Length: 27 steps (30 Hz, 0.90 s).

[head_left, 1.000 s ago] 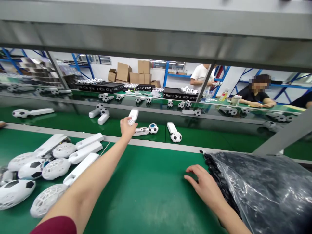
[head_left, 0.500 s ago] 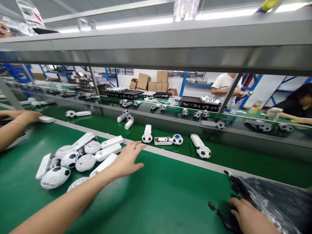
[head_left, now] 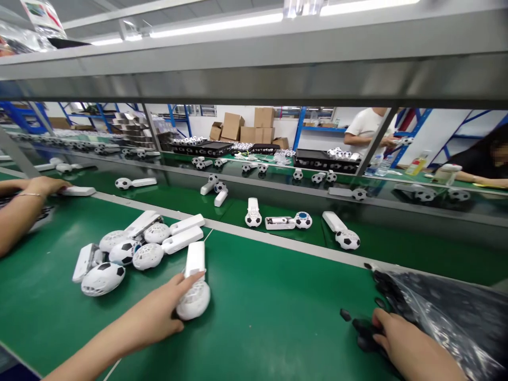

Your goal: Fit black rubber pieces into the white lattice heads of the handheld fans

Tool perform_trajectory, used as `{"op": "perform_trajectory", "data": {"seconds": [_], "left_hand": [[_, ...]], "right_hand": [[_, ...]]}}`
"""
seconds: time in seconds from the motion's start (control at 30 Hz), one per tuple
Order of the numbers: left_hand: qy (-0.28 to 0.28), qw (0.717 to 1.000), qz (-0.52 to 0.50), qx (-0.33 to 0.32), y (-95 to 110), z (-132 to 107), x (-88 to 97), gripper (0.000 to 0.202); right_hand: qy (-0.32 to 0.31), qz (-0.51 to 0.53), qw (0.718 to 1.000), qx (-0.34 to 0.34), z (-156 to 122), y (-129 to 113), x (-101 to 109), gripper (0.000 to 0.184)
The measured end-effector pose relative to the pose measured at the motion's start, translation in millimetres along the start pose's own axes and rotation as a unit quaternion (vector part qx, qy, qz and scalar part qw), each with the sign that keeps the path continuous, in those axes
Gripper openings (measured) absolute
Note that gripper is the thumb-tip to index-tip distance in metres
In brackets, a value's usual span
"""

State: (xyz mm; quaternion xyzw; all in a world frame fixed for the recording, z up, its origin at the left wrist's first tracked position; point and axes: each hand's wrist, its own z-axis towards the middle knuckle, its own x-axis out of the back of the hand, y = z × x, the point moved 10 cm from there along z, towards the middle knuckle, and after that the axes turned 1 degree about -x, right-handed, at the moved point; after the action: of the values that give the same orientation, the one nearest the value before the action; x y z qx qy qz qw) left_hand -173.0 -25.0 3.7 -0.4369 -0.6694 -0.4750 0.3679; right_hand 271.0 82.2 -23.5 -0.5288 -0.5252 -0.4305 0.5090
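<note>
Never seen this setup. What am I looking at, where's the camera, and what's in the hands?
There's no machine here. One camera worn on a person's head looks forward and down at their two bare hands, so this is the only view. The left hand grips a white lattice ball, with a white handle standing up from it. The right hand is at small black pieces beside a clear plastic bag; I can't tell whether it holds one. A heap of similar balls and handles lies on the green bench. Beyond a raised edge, a second green surface carries football-patterned balls. At far left, a co-worker's hand touches another white handle.
</note>
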Motion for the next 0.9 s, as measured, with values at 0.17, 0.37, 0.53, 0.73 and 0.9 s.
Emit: {"op": "perform_trajectory", "data": {"seconds": [0.17, 0.37, 0.53, 0.73, 0.9], "left_hand": [[-0.005, 0.987, 0.082, -0.139, 103.3, 33.8, -9.6, 0.071], [0.056, 0.939, 0.047, -0.336, 209.3, 71.8, -25.3, 0.057], [0.086, 0.945, 0.052, -0.312, 243.3, 91.1, -49.8, 0.062], [0.067, 0.951, 0.062, -0.295, 246.5, 95.5, -55.5, 0.062], [0.057, 0.945, 0.061, -0.315, 244.3, 95.2, -56.9, 0.065]], "right_hand": [[-0.045, 0.001, 0.999, 0.002, 1.9, -8.7, 5.8, 0.009], [0.035, -0.034, 0.999, 0.009, -0.1, -21.5, 23.0, 0.027], [0.084, 0.002, 0.995, 0.057, -0.5, -33.9, 31.6, 0.025], [0.095, 0.058, 0.994, 0.024, -0.8, -22.0, 37.6, 0.021], [0.126, 0.057, 0.988, 0.064, -6.1, -35.0, 47.6, 0.009]]}}
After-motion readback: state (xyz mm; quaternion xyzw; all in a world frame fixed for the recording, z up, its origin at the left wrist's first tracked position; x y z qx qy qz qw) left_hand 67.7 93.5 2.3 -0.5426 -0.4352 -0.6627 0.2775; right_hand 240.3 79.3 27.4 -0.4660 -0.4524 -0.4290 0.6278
